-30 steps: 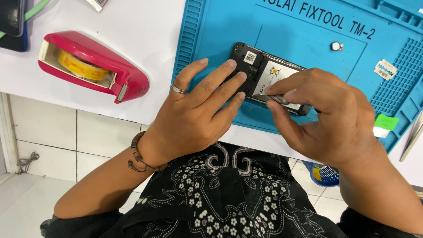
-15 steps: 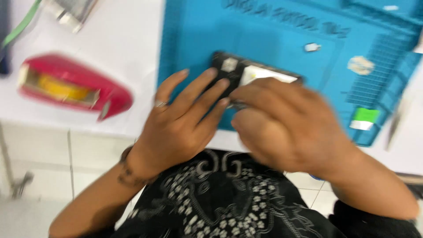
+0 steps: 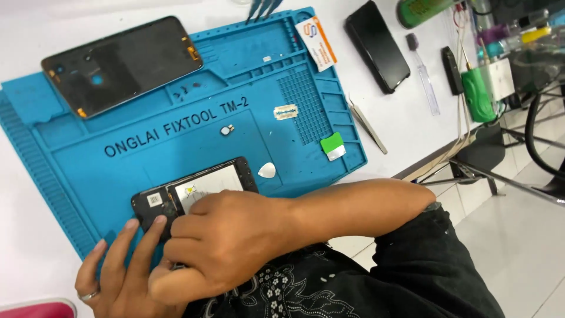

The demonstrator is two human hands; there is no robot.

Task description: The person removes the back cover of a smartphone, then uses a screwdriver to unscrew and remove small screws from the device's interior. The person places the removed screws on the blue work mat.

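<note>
My right grip [image 3: 220, 247] curls onto the opened phone [image 3: 194, 191] on the blue mat [image 3: 176, 135], left grip [image 3: 120, 274] spread flat beside it, an orange-white card [image 3: 316, 42] far beyond them.

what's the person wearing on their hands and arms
Both hands are bare, no gloves. The left hand has a silver ring on one finger. The right hand shows no ring or watch, and its forearm is bare up to a dark rolled sleeve at the elbow. A black shirt with a white floral pattern shows below.
</note>
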